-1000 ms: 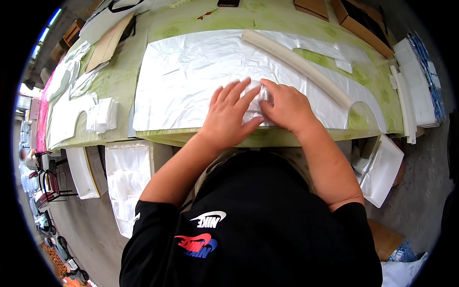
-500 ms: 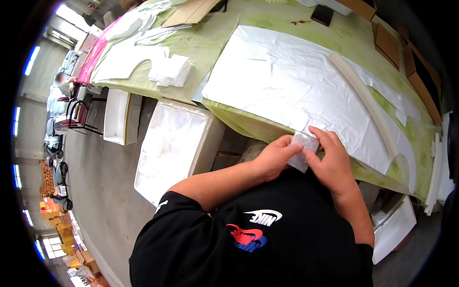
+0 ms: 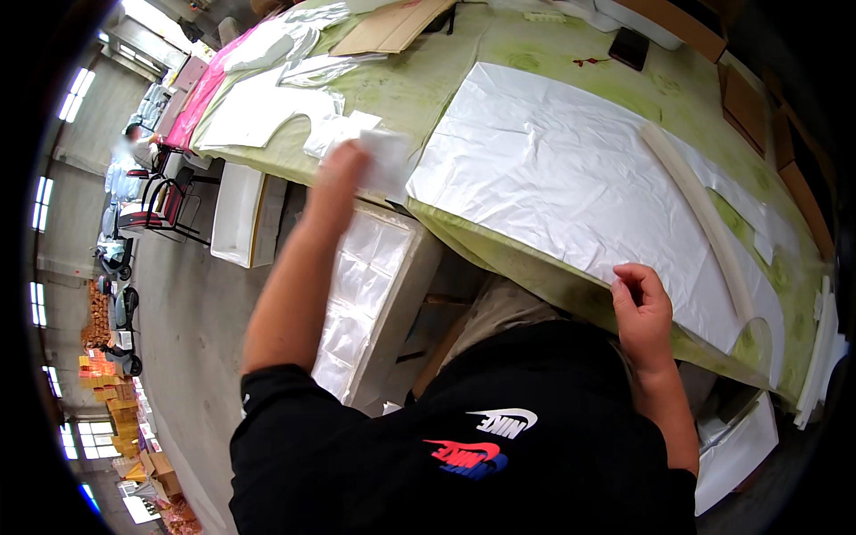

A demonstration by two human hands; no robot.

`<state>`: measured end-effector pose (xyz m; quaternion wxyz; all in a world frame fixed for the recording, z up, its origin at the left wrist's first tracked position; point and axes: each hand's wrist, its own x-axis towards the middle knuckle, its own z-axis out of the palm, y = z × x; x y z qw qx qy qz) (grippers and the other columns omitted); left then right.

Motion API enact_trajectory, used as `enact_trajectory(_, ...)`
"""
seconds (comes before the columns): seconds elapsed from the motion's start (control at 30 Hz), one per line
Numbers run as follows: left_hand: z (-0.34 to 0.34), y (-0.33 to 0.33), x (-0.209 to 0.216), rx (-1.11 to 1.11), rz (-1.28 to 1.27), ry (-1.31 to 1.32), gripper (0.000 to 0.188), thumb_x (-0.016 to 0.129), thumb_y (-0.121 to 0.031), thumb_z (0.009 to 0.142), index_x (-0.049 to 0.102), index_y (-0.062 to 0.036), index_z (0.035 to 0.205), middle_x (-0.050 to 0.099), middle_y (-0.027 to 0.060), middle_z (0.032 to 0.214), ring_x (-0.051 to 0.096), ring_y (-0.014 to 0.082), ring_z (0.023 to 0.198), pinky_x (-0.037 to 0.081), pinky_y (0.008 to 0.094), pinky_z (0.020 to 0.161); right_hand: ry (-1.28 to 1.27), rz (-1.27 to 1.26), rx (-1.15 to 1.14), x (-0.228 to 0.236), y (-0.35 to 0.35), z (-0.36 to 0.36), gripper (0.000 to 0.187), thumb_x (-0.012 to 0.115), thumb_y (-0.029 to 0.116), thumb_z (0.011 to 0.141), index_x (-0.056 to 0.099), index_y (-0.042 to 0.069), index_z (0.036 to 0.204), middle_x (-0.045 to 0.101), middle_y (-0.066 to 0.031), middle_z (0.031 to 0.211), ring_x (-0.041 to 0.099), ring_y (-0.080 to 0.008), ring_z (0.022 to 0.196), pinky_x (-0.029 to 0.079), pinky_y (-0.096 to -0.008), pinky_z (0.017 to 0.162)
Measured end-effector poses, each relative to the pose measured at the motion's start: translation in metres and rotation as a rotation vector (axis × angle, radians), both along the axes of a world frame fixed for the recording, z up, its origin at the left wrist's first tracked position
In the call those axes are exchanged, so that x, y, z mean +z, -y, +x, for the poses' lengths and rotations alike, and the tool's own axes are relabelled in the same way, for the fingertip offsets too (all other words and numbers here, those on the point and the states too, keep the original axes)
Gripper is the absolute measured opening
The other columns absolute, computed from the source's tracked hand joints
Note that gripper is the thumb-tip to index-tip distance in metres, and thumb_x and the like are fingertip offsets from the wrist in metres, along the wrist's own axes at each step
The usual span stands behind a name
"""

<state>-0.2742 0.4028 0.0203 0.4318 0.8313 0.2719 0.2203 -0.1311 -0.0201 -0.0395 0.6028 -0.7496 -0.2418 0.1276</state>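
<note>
My left hand (image 3: 343, 174), blurred by motion, is stretched out over the table's front edge at the left. It holds a small translucent white packet (image 3: 386, 160), also smeared, beside a pile of similar flat white packets (image 3: 357, 123). Closer to my body, my right hand (image 3: 644, 314) hovers at the front edge of a large white plastic sheet (image 3: 544, 160). Its fingers are curled in toward the thumb, and nothing shows between them.
A white bin (image 3: 361, 294) of clear plastic packets stands below the table at the left, next to an empty-looking white box (image 3: 239, 214). A long pale tube (image 3: 700, 205) lies across the sheet. Farther back are a dark phone (image 3: 629, 48), flat cardboard (image 3: 392, 27) and open cartons (image 3: 744, 107).
My left hand has swung far left with the packet, away from my right hand. My right hand has let go of the packet and stays near the sheet's edge, fingers curled.
</note>
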Motion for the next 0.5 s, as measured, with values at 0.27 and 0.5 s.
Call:
enact_trajectory(0.27,0.013,-0.187,0.007,0.32,-0.098,-0.124,0.039,0.058,-0.022,0.091,0.07,0.0004,0.121,0.069,0.0039,0.098,0.061,0.0154,0.089,0.047,0.0295,0.083,0.097,-0.025,0.034,-0.004,-0.003,0.003,0.013,0.066,0.0,0.092,0.067,0.002,0.105,0.067,-0.0052,0.09,0.06,-0.0127,0.076,0.051,-0.0273,0.072)
enact_trajectory(0.5,0.025,-0.203,-0.034,0.308,-0.019,-0.335,0.059,0.06,-0.023,0.094,0.053,-0.0031,0.149,0.064,0.0114,0.134,0.06,0.0182,0.118,0.044,0.0298,0.101,0.055,0.002,0.046,0.003,0.008,0.002,0.012,0.065,-0.003,0.094,0.066,0.001,0.104,0.065,-0.004,0.092,0.058,-0.0123,0.08,0.048,-0.0256,0.074)
